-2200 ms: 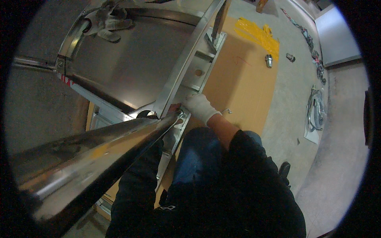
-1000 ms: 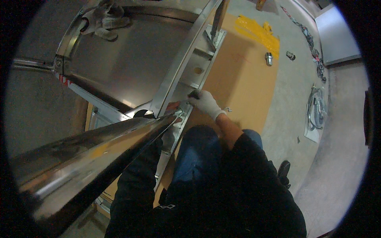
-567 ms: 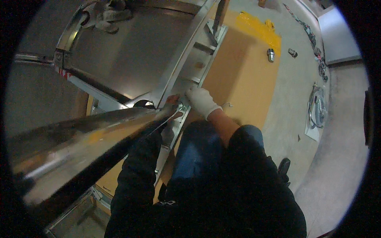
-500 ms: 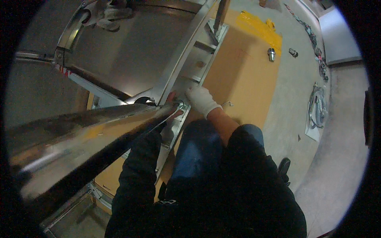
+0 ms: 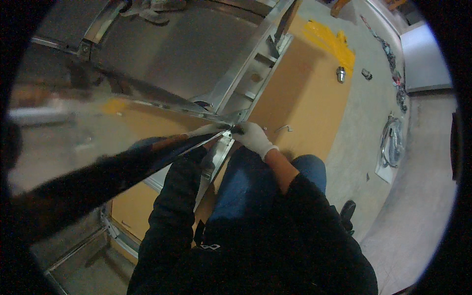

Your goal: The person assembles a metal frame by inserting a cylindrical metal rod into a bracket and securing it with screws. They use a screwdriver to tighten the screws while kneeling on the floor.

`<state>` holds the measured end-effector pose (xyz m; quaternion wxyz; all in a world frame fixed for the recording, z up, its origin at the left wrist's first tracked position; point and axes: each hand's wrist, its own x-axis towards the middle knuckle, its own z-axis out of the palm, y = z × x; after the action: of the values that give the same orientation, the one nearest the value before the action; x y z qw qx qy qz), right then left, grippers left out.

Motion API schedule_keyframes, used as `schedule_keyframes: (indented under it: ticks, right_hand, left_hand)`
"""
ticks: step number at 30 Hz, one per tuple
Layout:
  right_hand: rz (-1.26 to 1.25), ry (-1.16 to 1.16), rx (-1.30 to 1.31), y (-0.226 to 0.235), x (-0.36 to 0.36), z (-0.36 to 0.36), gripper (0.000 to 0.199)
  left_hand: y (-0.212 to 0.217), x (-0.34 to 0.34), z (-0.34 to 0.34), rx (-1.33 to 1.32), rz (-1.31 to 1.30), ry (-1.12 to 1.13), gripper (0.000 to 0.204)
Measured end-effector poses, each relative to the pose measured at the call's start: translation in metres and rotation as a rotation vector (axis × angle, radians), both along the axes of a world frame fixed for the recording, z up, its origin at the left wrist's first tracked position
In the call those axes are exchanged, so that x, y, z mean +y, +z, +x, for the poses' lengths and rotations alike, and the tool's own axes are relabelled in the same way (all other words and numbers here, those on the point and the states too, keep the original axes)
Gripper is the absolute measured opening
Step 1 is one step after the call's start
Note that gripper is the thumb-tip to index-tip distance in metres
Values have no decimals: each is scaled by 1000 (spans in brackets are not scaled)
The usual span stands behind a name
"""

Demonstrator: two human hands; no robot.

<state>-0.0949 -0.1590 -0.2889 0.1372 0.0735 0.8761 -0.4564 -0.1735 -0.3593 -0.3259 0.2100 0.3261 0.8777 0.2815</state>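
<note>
A long, shiny metal post (image 5: 152,160) reaches from the near left toward the middle, close to my face. Its far end meets a ladder-like metal frame (image 5: 255,76). My right hand (image 5: 254,138), in a white glove, is at that end with its fingers curled in against the joint. What the fingertips grip is too dark to make out. My left hand is almost wholly hidden by the post; only a bit of skin near the wrist (image 5: 210,144) shows beyond the dark sleeve. The post's polished face carries a mirrored pale glove.
Cardboard (image 5: 305,98) lies under the frame, bearing an L-shaped hex key (image 5: 284,129) and yellow plastic (image 5: 327,39). Farther right are a steel cylindrical fitting (image 5: 340,74), a smaller dark fitting (image 5: 367,74) and a bagged coiled hose (image 5: 392,142). Grey gloves (image 5: 155,11) show at top left.
The post has turned and its reflecting face now shows more. My right hand has come in to the post's end, its fingers closer to the joint. The whole view has shifted slightly.
</note>
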Motion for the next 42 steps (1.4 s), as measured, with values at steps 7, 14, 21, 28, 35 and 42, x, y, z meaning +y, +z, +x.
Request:
schedule_keyframes:
  ticks: [7, 14, 21, 28, 35, 42]
  right_hand:
    - [68, 53, -118, 8, -2, -6, 29]
    - [147, 25, -96, 4, -1, -4, 29]
    - [141, -4, -124, 10, -8, -6, 31]
    - [252, -15, -121, 16, -22, -4, 29]
    - [514, -7, -110, 23, -43, 4, 20]
    - [548, -4, -52, 29, -51, 7, 17]
  left_hand:
    - [-9, 7, -3, -35, -224, 49, 54]
    - [6, 21, -3, 114, -368, -11, 49]
    - [4, 13, -2, 75, -372, 14, 53]
    - [-53, 3, 8, 494, -282, 137, 54]
    - [-26, 15, -1, 777, -72, 68, 43]
    - [-60, 14, -6, 833, -72, 298, 44]
